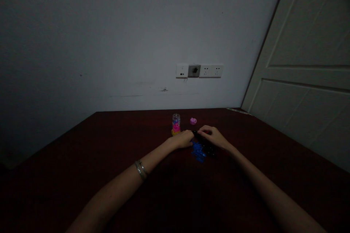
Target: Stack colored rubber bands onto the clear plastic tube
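On a dark red table point(115, 142), my left hand point(183, 139) and my right hand point(213, 136) meet over a small pile of blue pieces point(198, 151) and some black pieces point(209, 149). Both hands have fingers curled and pinch at something dark between them; what it is I cannot make out in the dim light. A small clear jar point(176, 124) with pink and yellow contents stands just beyond my left hand. A pink lid point(193, 121) lies to the right of the jar. My left wrist wears metal bangles point(141, 169).
A grey wall point(109, 43) rises behind the table, with a row of white sockets and a switch point(199, 70). A white panelled door point(306, 72) stands at the right. The room is dim.
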Tool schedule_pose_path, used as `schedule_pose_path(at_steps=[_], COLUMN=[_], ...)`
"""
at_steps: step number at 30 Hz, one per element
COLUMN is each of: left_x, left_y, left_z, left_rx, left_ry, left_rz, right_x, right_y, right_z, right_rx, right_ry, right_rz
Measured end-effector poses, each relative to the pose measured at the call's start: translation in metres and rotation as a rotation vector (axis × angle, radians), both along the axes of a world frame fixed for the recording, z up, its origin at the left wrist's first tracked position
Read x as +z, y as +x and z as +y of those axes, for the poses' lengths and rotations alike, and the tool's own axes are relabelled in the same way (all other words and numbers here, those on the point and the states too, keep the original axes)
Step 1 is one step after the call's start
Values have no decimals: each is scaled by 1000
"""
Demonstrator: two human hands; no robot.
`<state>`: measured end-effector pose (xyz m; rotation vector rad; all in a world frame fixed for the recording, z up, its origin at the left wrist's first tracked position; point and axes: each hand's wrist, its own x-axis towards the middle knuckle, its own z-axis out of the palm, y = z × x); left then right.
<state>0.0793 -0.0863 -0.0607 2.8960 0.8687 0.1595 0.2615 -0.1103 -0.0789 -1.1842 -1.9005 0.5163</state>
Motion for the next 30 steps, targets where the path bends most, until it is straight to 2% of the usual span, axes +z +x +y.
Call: schedule_pose_path(at_steps=[10,14,17,22,27,30], left_x=[-8,-3,10,41,71,77], left_y=[-5,-13,-20,-31,-43,-51], left_z=[6,6,6,6,11,23], left_rx=[-19,-57,-67,-95,-33,27], left_ry=[-31,-79,-174,-341,-368,-331], left_rz=[-27,-74,-167,-311,-537,-749], right_x=[0,0,0,2,3,3], right_y=[2,2,1,-1,-3,-4], right_z=[1,1,0,-2,-3,-3], right_rx=[-10,-3,3,21,36,26], right_ry=[-3,-7,-12,-17,-20,-48], right_rz=[-5,-15,-20,-33,-38,-29])
